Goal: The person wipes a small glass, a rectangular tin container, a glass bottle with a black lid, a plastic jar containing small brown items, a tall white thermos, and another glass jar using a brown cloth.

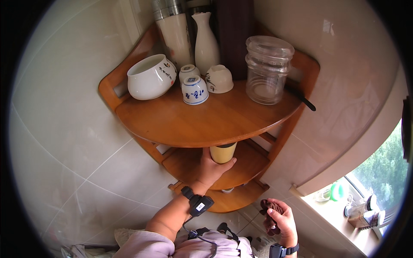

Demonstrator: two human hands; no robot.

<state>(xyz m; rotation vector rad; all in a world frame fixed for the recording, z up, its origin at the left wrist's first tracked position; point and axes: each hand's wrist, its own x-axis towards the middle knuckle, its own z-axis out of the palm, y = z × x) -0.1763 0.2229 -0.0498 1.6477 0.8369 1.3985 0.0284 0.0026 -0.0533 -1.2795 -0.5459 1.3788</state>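
My left hand (214,167) is wrapped around a yellow cup (223,153) with a dark top. The cup is at the middle shelf (187,166) of a wooden corner rack, and the upper shelf's front edge partly covers it. Whether its base rests on the shelf is hard to see. Low on the right, my right hand (281,216) grips a crumpled brown cloth (270,216), away from the rack.
The upper shelf (206,129) bears a white bowl (151,77), several upturned cups (195,92), a white vase (206,45), a tumbler (174,35), a clear lidded jar (269,71) and a black handle (306,101). Jars (359,209) stand on the windowsill (335,222) at right.
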